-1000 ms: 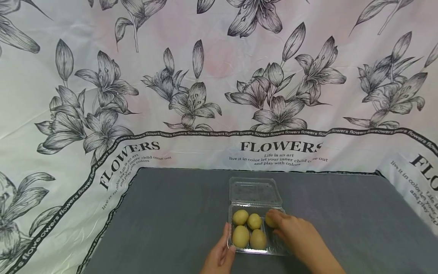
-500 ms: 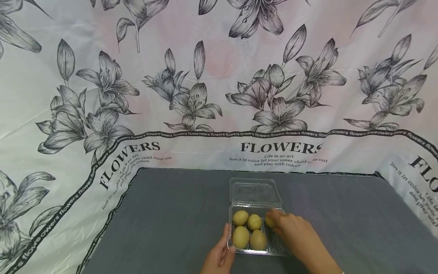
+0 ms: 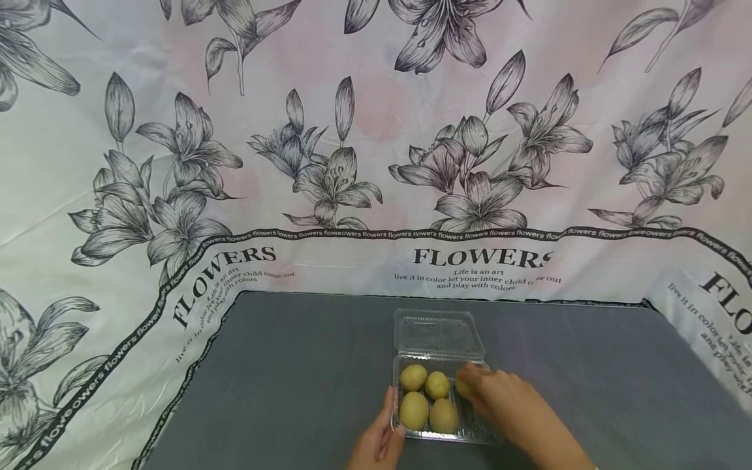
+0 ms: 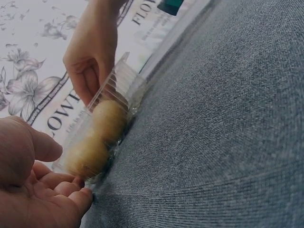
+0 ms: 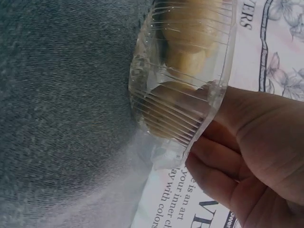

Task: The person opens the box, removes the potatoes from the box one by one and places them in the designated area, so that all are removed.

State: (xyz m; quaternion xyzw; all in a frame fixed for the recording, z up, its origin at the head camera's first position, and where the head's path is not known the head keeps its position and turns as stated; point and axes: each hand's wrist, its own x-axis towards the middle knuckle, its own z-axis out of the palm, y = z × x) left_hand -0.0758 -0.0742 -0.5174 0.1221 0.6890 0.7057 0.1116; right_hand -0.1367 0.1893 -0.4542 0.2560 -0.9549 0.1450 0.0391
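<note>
A clear plastic clamshell box (image 3: 478, 431) stands on the grey cloth with its lid (image 3: 437, 334) folded back. Inside its left and middle part lie several yellowish potatoes (image 3: 414, 411). My left hand (image 3: 378, 436) holds the box at its front left corner, thumb and fingers about the wall. My right hand (image 3: 511, 408) reaches down into the right side and grips a potato (image 3: 463, 388) there, at the back. Through the ribbed wall in the right wrist view, that potato (image 5: 166, 111) shows near the box floor, with the fingers partly hidden behind the plastic.
Grey cloth (image 3: 294, 378) covers the table around the box. Behind it hangs a white curtain (image 3: 329, 267) printed with flowers and lettering. A small dark green object (image 4: 170, 5) shows at the top of the left wrist view.
The head view has tilted slightly, so everything sits a little lower in it. Both hands keep their places at the box, and the right fingers stay on the same potato.
</note>
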